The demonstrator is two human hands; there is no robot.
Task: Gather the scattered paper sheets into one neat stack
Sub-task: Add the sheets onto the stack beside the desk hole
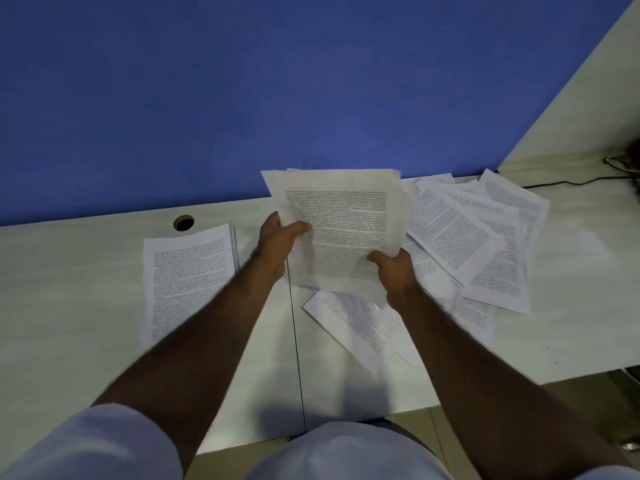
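- While the neat stack [188, 282] lies flat on the tabletop [69, 306] at left, keep it as target.
- Left hand [278, 242] and right hand [394, 270] each grip the held sheets [341, 230] at centre; square edges before transfer.
- Scattered sheets [485, 244] remain right, overlapping.

Printed sheets [341, 230] gripped by left hand [277, 244] and right hand [394, 271] above desk [69, 306]; neat stack [188, 282] left, scattered sheets [485, 244] right.
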